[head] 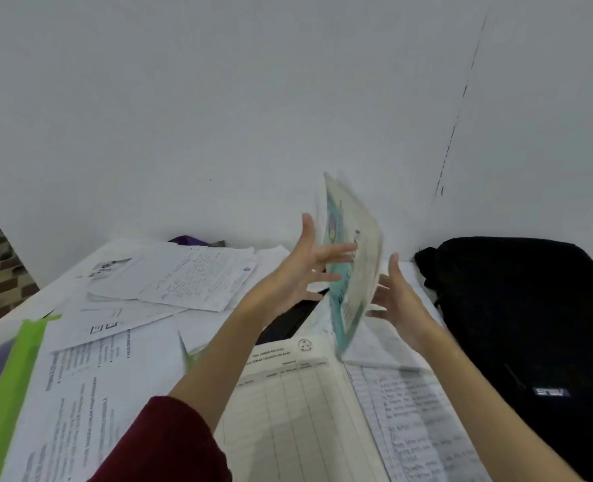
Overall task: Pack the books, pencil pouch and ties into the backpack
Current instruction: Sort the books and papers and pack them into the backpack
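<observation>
A green folder [8, 384] and loose papers [170, 283] lie well left of the hands. The left hand [305, 269] has its fingers spread straight against the upright, blurred book [354, 266]; the right hand [397, 300], fingers likewise extended, flanks its other face. The black backpack [531, 325] sits just right of them.

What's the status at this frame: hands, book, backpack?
Left hand and right hand open, fingers spread, flanking the teal book. Book upright on edge, blurred; grip unclear. Black backpack at right, opening not visible. Loose papers cover the desk.
</observation>
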Action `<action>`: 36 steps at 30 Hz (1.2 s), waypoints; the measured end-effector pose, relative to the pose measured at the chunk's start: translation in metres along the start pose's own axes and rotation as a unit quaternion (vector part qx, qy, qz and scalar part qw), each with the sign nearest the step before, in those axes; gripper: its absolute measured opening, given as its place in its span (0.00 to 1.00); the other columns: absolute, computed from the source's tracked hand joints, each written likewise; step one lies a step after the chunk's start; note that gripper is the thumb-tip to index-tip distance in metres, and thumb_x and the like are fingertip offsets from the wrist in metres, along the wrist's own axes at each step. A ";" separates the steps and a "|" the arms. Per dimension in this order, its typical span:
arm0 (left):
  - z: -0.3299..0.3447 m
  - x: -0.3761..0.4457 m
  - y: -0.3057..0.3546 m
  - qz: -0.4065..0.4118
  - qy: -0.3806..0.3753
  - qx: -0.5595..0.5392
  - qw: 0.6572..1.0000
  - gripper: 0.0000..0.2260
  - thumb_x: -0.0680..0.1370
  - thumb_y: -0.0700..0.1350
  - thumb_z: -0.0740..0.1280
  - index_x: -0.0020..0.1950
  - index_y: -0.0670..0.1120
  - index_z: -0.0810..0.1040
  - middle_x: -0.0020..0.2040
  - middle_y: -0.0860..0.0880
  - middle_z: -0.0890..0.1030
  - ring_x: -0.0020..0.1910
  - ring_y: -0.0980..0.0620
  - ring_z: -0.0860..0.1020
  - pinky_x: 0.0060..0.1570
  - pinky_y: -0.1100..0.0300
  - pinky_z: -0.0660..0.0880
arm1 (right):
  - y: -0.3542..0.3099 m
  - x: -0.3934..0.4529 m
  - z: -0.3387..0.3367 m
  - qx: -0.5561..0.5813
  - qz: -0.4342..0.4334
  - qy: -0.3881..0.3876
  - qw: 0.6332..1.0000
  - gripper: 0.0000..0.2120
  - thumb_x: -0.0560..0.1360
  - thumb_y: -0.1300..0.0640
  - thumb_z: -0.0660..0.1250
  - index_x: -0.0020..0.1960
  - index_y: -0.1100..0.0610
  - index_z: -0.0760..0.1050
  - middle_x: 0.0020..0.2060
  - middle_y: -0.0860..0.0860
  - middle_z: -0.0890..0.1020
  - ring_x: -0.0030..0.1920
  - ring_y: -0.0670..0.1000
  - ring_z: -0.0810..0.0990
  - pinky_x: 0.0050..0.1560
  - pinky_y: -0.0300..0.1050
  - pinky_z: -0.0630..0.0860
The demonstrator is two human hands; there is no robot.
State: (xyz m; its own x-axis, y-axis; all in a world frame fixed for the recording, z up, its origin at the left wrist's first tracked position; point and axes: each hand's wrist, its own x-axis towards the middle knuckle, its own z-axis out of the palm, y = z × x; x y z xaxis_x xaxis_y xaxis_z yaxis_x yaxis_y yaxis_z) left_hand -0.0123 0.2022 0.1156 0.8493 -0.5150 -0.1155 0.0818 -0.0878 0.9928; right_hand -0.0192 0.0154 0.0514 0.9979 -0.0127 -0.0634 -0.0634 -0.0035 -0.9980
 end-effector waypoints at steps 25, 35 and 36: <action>0.017 0.066 -0.032 -0.054 0.100 -0.024 0.993 0.11 0.78 0.34 0.62 0.59 0.39 0.76 0.52 0.41 0.82 0.45 0.46 0.82 0.44 0.55 0.80 | 0.019 0.006 -0.098 -0.183 0.101 0.190 0.959 0.16 0.78 0.48 0.63 0.57 0.59 0.71 0.50 0.54 0.78 0.49 0.54 0.78 0.41 0.43 0.76; -0.042 0.028 0.007 0.071 0.114 -0.038 0.990 0.08 0.77 0.44 0.66 0.55 0.46 0.78 0.50 0.47 0.84 0.46 0.49 0.83 0.42 0.59 0.80 | -0.039 0.047 -0.019 0.045 -0.081 0.118 0.989 0.30 0.79 0.46 0.60 0.75 0.55 0.53 0.66 0.43 0.64 0.69 0.48 0.64 0.68 0.47 0.62; -0.045 0.028 0.006 0.074 0.129 -0.044 0.988 0.08 0.76 0.44 0.67 0.55 0.46 0.78 0.50 0.47 0.84 0.46 0.49 0.83 0.42 0.58 0.80 | -0.036 0.048 -0.013 0.034 -0.089 0.114 0.989 0.26 0.79 0.48 0.61 0.73 0.54 0.58 0.64 0.43 0.67 0.68 0.47 0.65 0.65 0.46 0.64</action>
State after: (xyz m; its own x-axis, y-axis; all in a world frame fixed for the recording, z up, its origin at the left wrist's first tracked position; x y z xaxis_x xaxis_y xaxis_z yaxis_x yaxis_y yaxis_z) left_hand 0.0349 0.2255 0.1202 0.9593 -0.2805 0.0315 -0.0175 0.0525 0.9985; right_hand 0.0309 0.0023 0.0844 0.9641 -0.2422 0.1089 0.1226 0.0421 -0.9916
